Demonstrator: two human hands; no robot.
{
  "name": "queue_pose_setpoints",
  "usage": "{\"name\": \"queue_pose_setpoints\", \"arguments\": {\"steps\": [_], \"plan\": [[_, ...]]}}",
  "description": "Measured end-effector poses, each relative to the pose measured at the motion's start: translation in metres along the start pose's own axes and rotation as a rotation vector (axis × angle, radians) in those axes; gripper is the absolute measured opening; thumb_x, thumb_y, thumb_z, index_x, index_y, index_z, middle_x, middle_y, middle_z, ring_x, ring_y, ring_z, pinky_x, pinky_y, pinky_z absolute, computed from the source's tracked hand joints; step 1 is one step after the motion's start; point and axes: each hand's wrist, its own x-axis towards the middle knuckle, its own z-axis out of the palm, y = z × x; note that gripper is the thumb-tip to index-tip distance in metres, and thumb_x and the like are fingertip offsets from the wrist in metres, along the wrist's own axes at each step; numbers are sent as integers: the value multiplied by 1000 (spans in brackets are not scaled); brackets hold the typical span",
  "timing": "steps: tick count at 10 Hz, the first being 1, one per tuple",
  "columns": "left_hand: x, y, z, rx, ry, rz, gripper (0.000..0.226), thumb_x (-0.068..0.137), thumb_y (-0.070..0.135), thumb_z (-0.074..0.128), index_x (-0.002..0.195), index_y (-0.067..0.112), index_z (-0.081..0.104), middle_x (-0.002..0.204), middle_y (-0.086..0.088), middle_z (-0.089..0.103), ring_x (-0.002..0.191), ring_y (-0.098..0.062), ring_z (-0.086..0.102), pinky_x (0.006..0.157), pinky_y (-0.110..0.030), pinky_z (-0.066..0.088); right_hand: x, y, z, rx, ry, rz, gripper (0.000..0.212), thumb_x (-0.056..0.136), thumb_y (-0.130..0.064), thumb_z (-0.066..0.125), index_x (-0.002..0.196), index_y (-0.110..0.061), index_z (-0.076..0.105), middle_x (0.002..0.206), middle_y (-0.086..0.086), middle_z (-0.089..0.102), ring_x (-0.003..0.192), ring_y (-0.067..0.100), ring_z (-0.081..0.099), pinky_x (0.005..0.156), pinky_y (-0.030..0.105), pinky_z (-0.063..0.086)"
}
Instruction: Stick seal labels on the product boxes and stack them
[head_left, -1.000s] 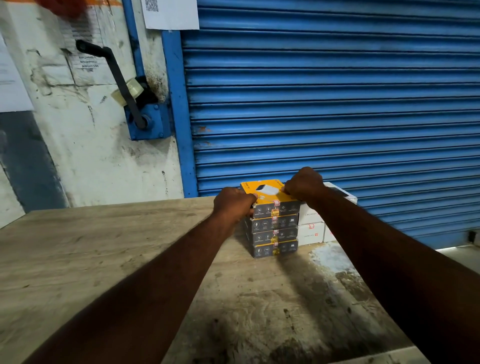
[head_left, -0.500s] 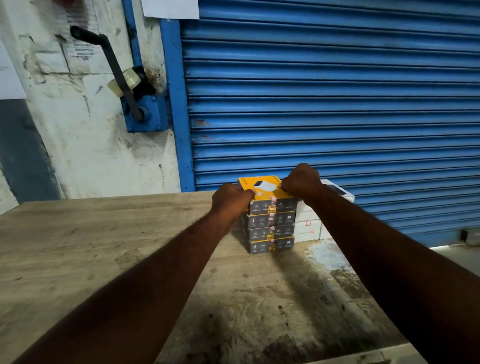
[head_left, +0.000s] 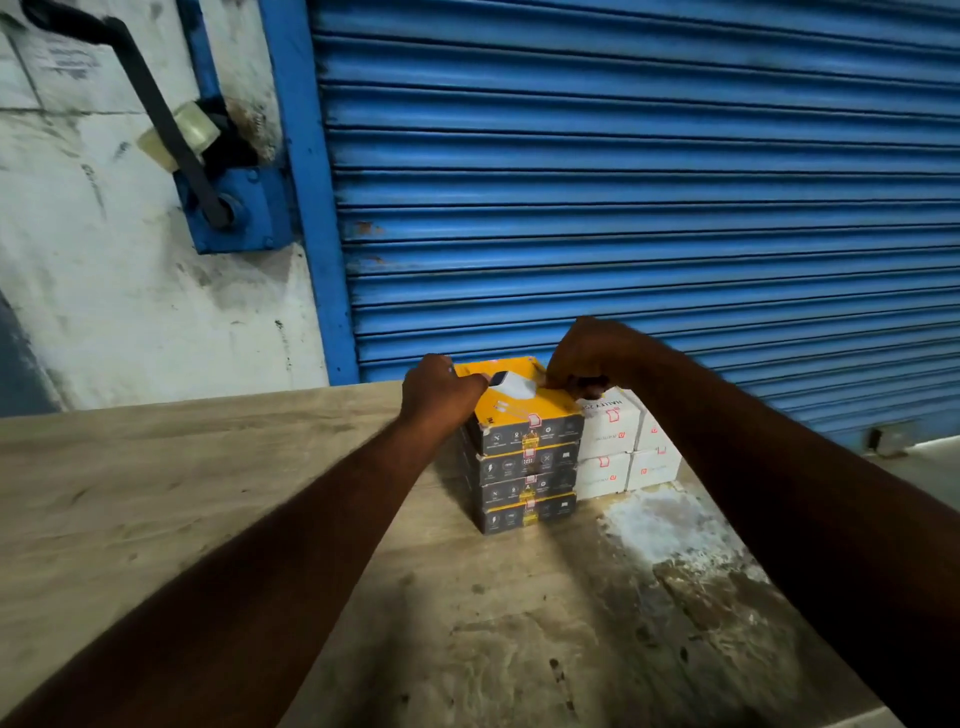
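A stack of several yellow-and-black product boxes (head_left: 523, 470) stands on the wooden table (head_left: 218, 499) near its far edge. Red and yellow seal labels (head_left: 530, 439) run down the front faces. The top box (head_left: 511, 410) shows its yellow lid with a white product picture. My left hand (head_left: 441, 391) grips this box at its left edge, fingers curled over the lid. My right hand (head_left: 584, 358) holds its far right corner with curled fingers; the fingertips are hidden.
Several white boxes (head_left: 621, 441) are stacked in two layers right beside the yellow stack. A blue roller shutter (head_left: 649, 197) closes the space behind the table. On the wall at the left is a black crank handle (head_left: 161, 119) with a tape roll (head_left: 182, 132).
Both hands stay on the top box. My left hand has slid further onto the lid and my right hand has risen slightly at the corner. The view has tilted down.
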Motion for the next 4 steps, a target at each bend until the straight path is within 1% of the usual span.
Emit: {"name": "queue_pose_setpoints", "arguments": {"steps": [1, 2, 3, 4], "plan": [[14, -3, -1, -19, -63, -54, 39, 72, 51, 77, 89, 24, 55, 105, -10, 66, 98, -32, 67, 90, -44, 55, 7, -1, -3, -12, -57, 29, 33, 87, -18, 78, 64, -1, 61, 54, 13, 60, 37, 16, 48, 45, 22, 39], [29, -4, -2, -64, -132, -134, 63, 75, 50, 76, 125, 17, 56, 120, -16, 65, 109, -34, 65, 93, -44, 55, 13, -3, -4, -57, -73, 54, 39, 90, -20, 74, 61, -2, 57, 36, 5, 52, 26, 12, 43, 40, 18, 36], [35, 3, -8, -74, -163, -177, 69, 77, 48, 78, 133, 17, 53, 123, -15, 63, 109, -33, 65, 93, -43, 56, 20, -4, -5, -46, -98, 58, 40, 90, -23, 73, 60, -2, 58, 39, 8, 55, 29, 17, 47, 43, 21, 41], [38, 17, -15, -116, -153, -238, 62, 79, 45, 80, 130, 17, 56, 121, -13, 63, 104, -31, 66, 90, -40, 57, 24, -13, -14, -55, -124, 73, 40, 89, -24, 72, 58, -3, 59, 39, 6, 57, 29, 15, 52, 42, 19, 44]]}}
